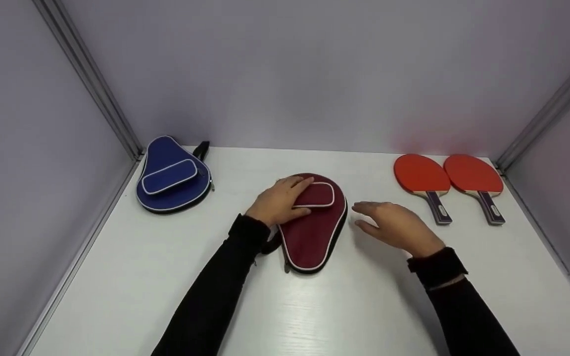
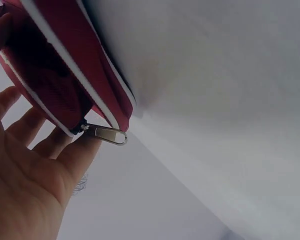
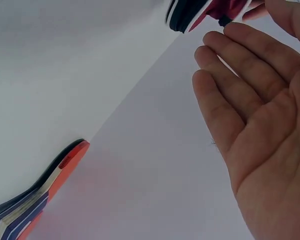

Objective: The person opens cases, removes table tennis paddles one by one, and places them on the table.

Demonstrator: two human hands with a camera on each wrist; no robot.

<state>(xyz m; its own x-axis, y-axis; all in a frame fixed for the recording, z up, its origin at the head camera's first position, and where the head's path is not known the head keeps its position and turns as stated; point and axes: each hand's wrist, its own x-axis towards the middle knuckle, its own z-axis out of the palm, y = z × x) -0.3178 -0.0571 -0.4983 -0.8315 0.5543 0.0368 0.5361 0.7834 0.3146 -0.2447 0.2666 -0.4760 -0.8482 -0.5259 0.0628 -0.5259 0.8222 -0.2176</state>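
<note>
A dark red paddle case [image 1: 307, 242] with white piping lies at the centre of the table, its narrow end toward the near edge. My left hand [image 1: 280, 202] grips its upper left part, thumb and fingers at the small pocket. In the left wrist view, the left hand [image 2: 30, 170] has its fingers along one side of the red case [image 2: 105, 75], close to a metal zip pull [image 2: 110, 134]. My right hand [image 1: 396, 225] hovers right of the case without touching it, fingers extended; the right wrist view shows the palm [image 3: 270, 135] holding nothing.
A blue case [image 1: 166, 168] with a black strap lies at the back left. Two red paddles, one [image 1: 421, 173] left of the other [image 1: 473, 173], lie side by side at the back right, handles toward the near side. Grey walls enclose the white table [image 1: 141, 296].
</note>
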